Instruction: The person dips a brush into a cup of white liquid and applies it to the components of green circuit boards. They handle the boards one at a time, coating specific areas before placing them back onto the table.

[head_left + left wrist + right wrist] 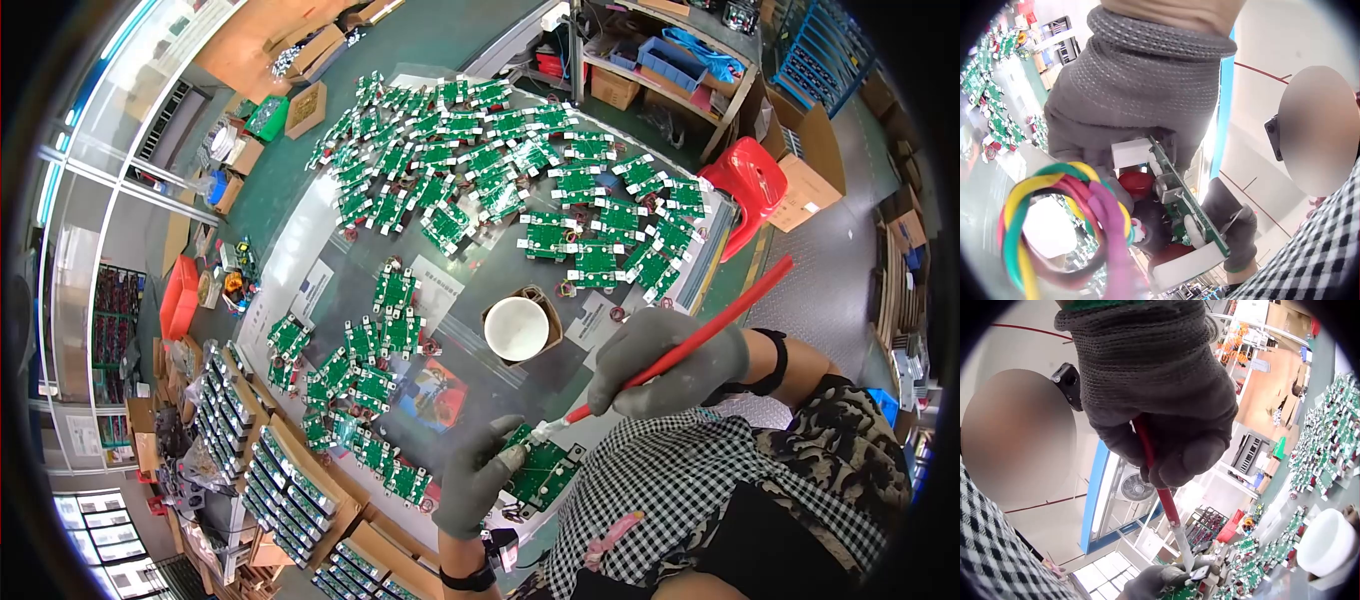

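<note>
The gloved left hand (476, 478) grips a green circuit board (545, 474) by its edge, low in the head view. In the left wrist view the board (1179, 194) shows its component side, and a loop of coloured wires (1019, 231) hangs beside it. The gloved right hand (665, 365) holds a red-handled brush (715, 322), its fingers curled round the handle. The brush's pale tip (1183, 547) meets the board's corner by the left fingers. A white round container (517, 329) stands on the table behind the board.
Many green boards (548, 237) cover the far part of the table (465, 375), and another group (365, 385) lies on its left. A red stool (748, 190) is beyond the right edge. Trays of boards (283, 482) stand at lower left.
</note>
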A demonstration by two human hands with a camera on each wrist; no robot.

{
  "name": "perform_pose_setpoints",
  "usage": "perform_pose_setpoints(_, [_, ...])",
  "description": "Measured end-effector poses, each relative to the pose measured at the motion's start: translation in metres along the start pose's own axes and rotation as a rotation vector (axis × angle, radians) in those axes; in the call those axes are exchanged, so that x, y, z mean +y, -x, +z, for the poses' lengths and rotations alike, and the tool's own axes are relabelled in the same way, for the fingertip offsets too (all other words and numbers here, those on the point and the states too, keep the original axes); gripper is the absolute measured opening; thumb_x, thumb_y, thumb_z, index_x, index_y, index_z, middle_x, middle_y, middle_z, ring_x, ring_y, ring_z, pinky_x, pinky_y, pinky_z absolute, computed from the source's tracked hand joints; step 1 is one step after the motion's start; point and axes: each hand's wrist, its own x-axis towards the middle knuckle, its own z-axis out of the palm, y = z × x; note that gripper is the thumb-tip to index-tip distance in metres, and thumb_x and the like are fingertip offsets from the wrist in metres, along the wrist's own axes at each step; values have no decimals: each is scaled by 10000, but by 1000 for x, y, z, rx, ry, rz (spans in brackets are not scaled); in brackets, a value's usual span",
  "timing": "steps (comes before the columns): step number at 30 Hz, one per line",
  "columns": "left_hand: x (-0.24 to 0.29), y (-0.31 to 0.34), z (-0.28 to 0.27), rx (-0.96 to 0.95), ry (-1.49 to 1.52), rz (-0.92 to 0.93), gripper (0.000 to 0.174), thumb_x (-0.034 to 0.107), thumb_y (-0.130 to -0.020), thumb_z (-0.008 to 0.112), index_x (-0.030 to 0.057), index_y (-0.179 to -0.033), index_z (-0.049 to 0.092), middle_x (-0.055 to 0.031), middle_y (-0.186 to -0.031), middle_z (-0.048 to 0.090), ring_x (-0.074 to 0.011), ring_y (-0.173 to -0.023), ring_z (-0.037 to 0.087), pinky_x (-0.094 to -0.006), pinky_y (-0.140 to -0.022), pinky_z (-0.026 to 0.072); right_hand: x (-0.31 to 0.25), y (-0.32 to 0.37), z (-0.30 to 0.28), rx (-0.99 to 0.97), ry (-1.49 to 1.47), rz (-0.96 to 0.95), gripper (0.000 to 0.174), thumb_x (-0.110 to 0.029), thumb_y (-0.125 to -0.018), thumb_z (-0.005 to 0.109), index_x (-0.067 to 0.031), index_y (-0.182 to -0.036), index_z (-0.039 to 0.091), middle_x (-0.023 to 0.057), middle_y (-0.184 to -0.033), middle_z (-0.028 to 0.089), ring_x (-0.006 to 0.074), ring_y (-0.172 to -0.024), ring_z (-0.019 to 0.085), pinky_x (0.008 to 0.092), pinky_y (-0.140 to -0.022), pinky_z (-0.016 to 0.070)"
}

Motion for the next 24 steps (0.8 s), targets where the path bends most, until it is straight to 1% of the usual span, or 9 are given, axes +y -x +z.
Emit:
perform_pose_setpoints(2, [0, 0, 0, -3, 0, 5, 463, 134, -815, 595, -38, -1234, 495, -83, -1010, 612, -127, -888, 570, -253, -781, 448, 2, -1, -2, -41, 87, 74, 170, -61, -762, 554, 11, -867, 667, 82, -703, 633, 127, -603, 581, 275, -559, 454])
perform_pose_setpoints(7, [-4, 3, -5, 25, 41, 22, 436, 114, -828, 586, -32, -1232, 516, -87, -989, 626, -116, -838, 572, -240, -740, 456, 6, 8, -10, -23, 105, 77, 165, -59, -762, 564, 16, -870, 665, 91, -727, 642, 142, -623, 595, 278, -580, 464])
perform_pose_setpoints(9, [-9, 1, -9, 77, -17, 114, 403, 86, -809, 577, -48, -1187, 545, -77, -942, 631, -110, -800, 573, -233, -709, 454, 5, 11, -8, -44, 87, 105, 165, -60, -763, 569, 16, -873, 665, 97, -744, 649, 149, -639, 604, 278, -593, 471])
perform_pose_setpoints(11, [-12, -3, -10, 79, 2, 138, 391, 82, -800, 576, -54, -1167, 555, -75, -925, 630, -108, -781, 570, -231, -694, 451, 7, 11, -2, -105, 14, -42, 170, -63, -765, 575, 20, -884, 665, 110, -778, 661, 161, -673, 619, 282, -616, 481])
perform_pose_setpoints(14, [-11, -5, -10, 72, 46, 157, 379, 85, -792, 577, -62, -1142, 568, -69, -902, 626, -106, -762, 564, -229, -677, 446, 12, 10, 3, -122, 32, 42, 174, -63, -766, 579, 24, -892, 663, 118, -803, 666, 169, -695, 625, 286, -634, 487])
perform_pose_setpoints(16, [-12, -5, -11, 66, 74, 152, 378, 92, -793, 579, -63, -1138, 570, -66, -896, 621, -105, -763, 562, -228, -675, 445, 12, 9, 0, -107, 5, 86, 176, -65, -767, 576, 30, -890, 661, 109, -768, 658, 162, -669, 615, 284, -613, 478])
perform_pose_setpoints(18, [-17, -7, -14, 88, 13, 166, 381, 105, -792, 578, -60, -1136, 574, -66, -888, 617, -107, -775, 564, -227, -670, 443, 6, 7, -8, -66, 33, 122, 157, -27, -735, 565, 32, -841, 665, 126, -732, 643, 189, -598, 598, 289, -550, 453])
perform_pose_setpoints(22, [-20, -4, -19, 108, -17, 142, 447, 112, -803, 574, -46, -1216, 514, -74, -938, 612, -126, -792, 584, -245, -698, 469, 0, 9, -15, -18, 84, 73, 176, -25, -736, 554, 44, -856, 663, 121, -719, 638, 175, -597, 598, 280, -558, 460])
perform_pose_setpoints(24, [-17, -3, -11, 356, 323, 206, 540, 125, -814, 577, -20, -1308, 412, -94, -1033, 585, -149, -818, 598, -278, -730, 497, -3, 10, -12, 52, 17, 37, 180, -19, -735, 549, 53, -861, 656, 129, -729, 642, 186, -606, 606, 285, -574, 471])
